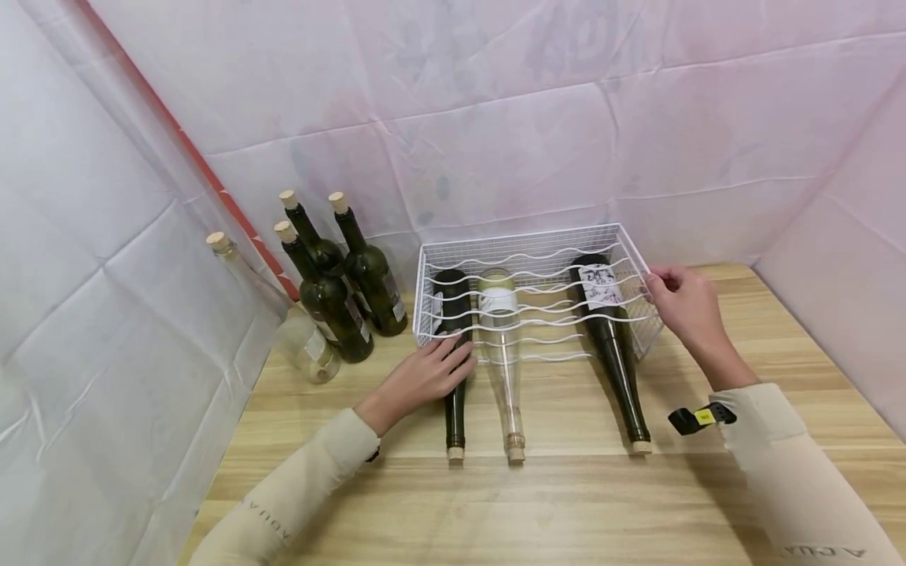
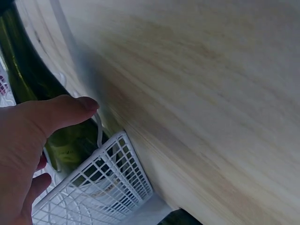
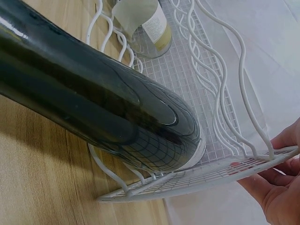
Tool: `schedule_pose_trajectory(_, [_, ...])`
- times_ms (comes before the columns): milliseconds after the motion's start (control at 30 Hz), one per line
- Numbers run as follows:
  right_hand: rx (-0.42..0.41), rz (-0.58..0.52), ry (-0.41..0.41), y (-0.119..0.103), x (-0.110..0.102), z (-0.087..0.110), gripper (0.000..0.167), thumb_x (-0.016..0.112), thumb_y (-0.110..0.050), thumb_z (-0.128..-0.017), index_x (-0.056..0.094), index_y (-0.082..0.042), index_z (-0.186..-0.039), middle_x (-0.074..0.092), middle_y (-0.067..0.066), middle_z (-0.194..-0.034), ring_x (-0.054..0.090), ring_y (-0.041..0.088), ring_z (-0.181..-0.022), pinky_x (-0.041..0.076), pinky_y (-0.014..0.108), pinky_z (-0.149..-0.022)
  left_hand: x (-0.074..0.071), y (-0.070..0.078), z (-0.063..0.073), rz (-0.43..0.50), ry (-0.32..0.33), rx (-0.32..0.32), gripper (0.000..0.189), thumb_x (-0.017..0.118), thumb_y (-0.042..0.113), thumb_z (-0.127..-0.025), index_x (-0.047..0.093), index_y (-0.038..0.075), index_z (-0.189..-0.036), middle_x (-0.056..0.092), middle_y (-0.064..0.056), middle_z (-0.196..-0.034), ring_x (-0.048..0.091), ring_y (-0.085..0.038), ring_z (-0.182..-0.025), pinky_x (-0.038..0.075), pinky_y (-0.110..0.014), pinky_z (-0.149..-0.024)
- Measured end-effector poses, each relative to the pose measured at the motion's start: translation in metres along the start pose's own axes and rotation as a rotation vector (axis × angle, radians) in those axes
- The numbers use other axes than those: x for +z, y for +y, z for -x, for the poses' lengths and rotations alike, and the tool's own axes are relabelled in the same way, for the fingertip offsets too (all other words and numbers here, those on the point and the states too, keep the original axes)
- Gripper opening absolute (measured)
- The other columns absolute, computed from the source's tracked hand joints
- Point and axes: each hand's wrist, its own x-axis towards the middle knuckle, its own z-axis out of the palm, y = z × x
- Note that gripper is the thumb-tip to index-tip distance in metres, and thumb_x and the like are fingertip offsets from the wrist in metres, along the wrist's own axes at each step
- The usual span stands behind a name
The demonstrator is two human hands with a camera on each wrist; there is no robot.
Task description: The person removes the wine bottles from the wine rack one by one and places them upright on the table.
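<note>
A white wire wine rack (image 1: 520,233) with wavy cross wires stands on the wooden table. My right hand (image 1: 688,308) pinches the top edge of its right side panel. At the front left of the rack, my left hand (image 1: 433,368) holds the front wire, with its fingers over a dark green bottle (image 1: 455,417). One digit lies across that wire in the left wrist view. Beside that bottle lies a clear bottle (image 1: 508,377). A longer dark bottle with a white label (image 1: 619,362) lies at the right end. All three corked necks point toward me.
Left of the rack stand several upright corked bottles: dark green ones (image 1: 333,306) and a clear one (image 1: 311,346). White sheeting (image 1: 495,157) hangs behind the table and along both sides. Bare wooden tabletop (image 1: 538,511) spreads in front of the bottle necks.
</note>
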Motion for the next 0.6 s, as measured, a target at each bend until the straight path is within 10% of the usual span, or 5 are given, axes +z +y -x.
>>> schedule_pose_trajectory(167, [-0.007, 0.001, 0.012, 0.001, 0.001, 0.000, 0.042, 0.055, -0.024, -0.104, 0.070, 0.012, -0.120, 0.074, 0.032, -0.101, 0.050, -0.019, -0.063, 0.044, 0.006, -0.056, 0.007, 0.000, 0.000, 0.010, -0.057, 0.002, 0.045, 0.036, 0.006, -0.109, 0.056, 0.018, -0.147, 0.060, -0.008, -0.149, 0.059, -0.032, -0.136, 0.058, -0.042, -0.102])
schedule_pose_trajectory(600, [-0.009, -0.002, 0.015, 0.001, 0.000, 0.000, 0.040, 0.056, -0.023, -0.103, 0.071, 0.012, -0.118, 0.076, 0.019, -0.091, 0.051, -0.019, -0.062, 0.044, 0.007, -0.056, 0.018, -0.001, -0.008, -0.087, 0.058, 0.036, 0.048, 0.024, 0.001, -0.110, 0.068, 0.013, -0.122, 0.070, -0.007, -0.133, 0.067, -0.033, -0.123, 0.061, -0.047, -0.098])
